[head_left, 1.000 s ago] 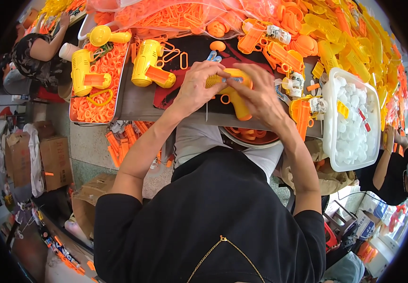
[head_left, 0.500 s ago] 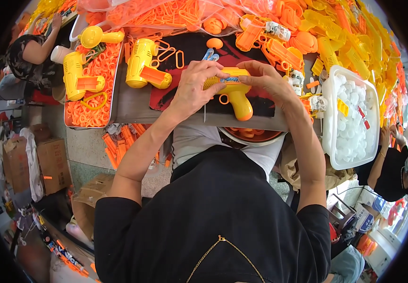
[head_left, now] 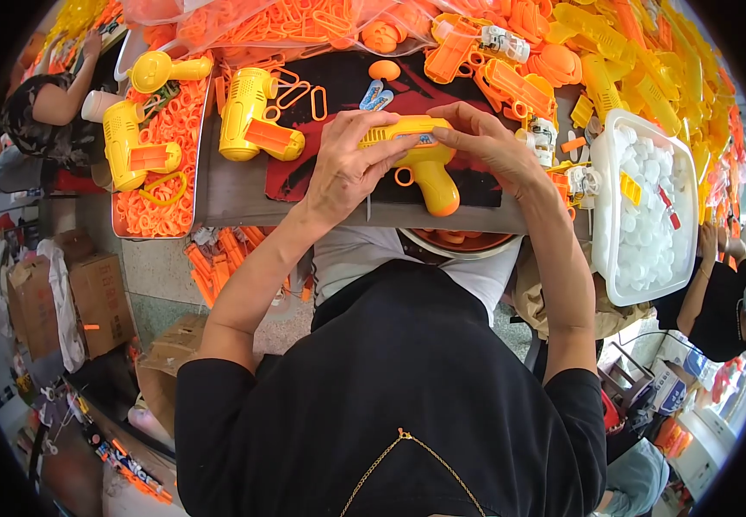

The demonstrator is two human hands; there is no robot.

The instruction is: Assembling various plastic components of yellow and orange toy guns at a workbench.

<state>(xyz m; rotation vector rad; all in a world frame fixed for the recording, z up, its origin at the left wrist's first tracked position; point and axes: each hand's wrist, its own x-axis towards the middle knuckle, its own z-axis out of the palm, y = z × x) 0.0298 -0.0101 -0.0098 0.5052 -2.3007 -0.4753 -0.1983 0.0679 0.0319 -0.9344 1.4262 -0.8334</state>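
Observation:
A yellow toy gun with an orange-tipped grip and an orange trigger ring is held between my hands over the dark red and black mat. Around its left end my left hand is closed, with the thumb stretched along the side. My right hand grips the right end between thumb and fingers. A blue sticker shows on the gun's side, partly covered by my fingertips. Just beyond my left hand lie blue stickers and an orange rounded piece.
Two yellow gun bodies with orange parts lie to the left, one on a tray of small orange rings. At right, a white bin holds translucent caps. Orange and yellow parts pile up behind. Other people work at both sides.
My left thumb and fingers have shifted along the toy gun's side, covering more of its left part and some of the sticker. The right hand keeps its hold. The view has moved slightly.

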